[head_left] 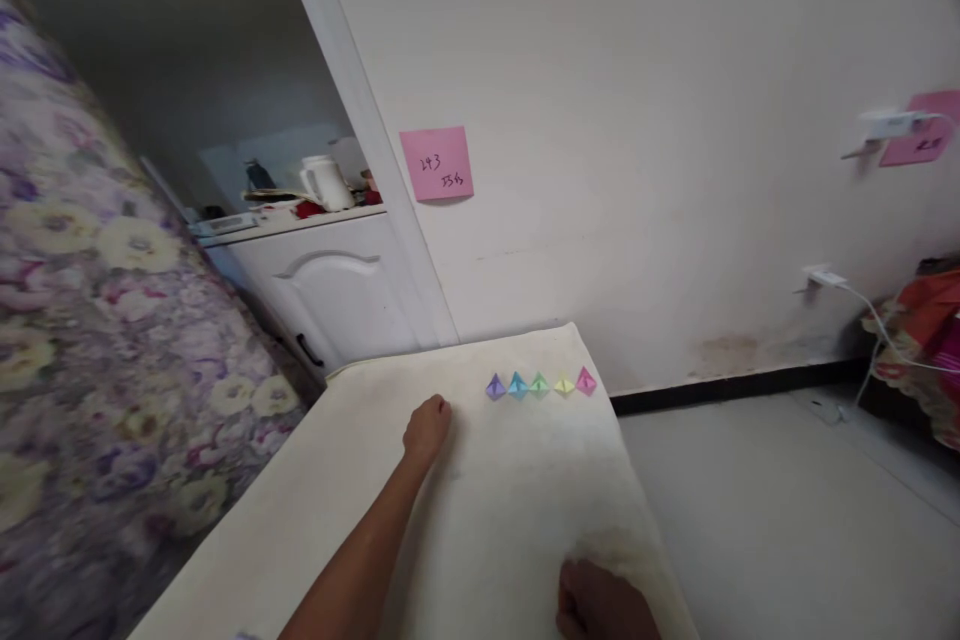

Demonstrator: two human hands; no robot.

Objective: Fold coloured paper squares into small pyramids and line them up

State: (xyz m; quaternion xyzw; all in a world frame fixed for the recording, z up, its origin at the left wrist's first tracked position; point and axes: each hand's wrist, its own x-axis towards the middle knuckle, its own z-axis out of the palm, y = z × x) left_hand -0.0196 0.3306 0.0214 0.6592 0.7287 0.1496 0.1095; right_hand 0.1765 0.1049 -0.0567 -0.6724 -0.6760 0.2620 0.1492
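Note:
My left hand is closed in a fist over the cream-coloured table cover, with nothing showing in it. Just to its right and farther off lies a row of small diamond-shaped pieces that look like folded paper: purple, blue, green, yellow and pink. The hand is apart from the row. Near the bottom edge of the view, my right hand is also curled into a fist above the cover's near right part. I see nothing in it.
Beyond the table stands a wall with a pink note. A flowered curtain hangs at the left, beside a white cabinet holding a white jug. Chargers with cables are plugged in at the right.

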